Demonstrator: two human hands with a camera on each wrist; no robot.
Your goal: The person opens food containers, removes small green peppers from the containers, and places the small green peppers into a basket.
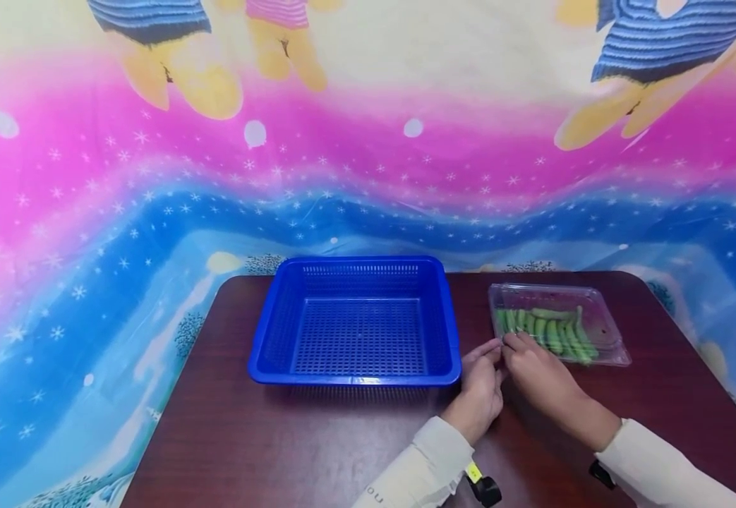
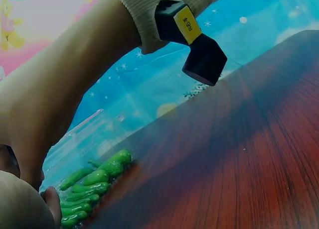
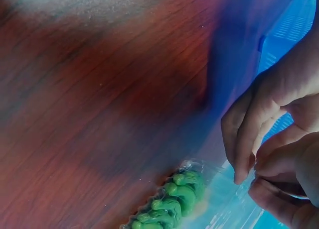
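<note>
A clear plastic clamshell box [image 1: 604,310] lies at the right of the table with several green peppers [image 1: 553,334] inside, lined up in a row. At its near left corner, my left hand [image 1: 480,391] pinches the rim between thumb and bent fingers. Right beside it my right hand [image 1: 535,374] also pinches that edge, the two sets of fingertips nearly meeting. The right wrist view has the left hand [image 3: 254,119] above and the right hand [image 3: 286,189] below, both at the transparent edge. In the left wrist view the peppers [image 2: 94,181] show through the plastic.
A blue perforated plastic basket [image 1: 355,380] stands left of my hands, with nothing in it. The dark reddish wooden table [image 1: 266,444] has rounded far corners. A patterned cloth [image 1: 355,155] hangs behind it. Black wrist cameras [image 1: 485,488] sit at my cuffs.
</note>
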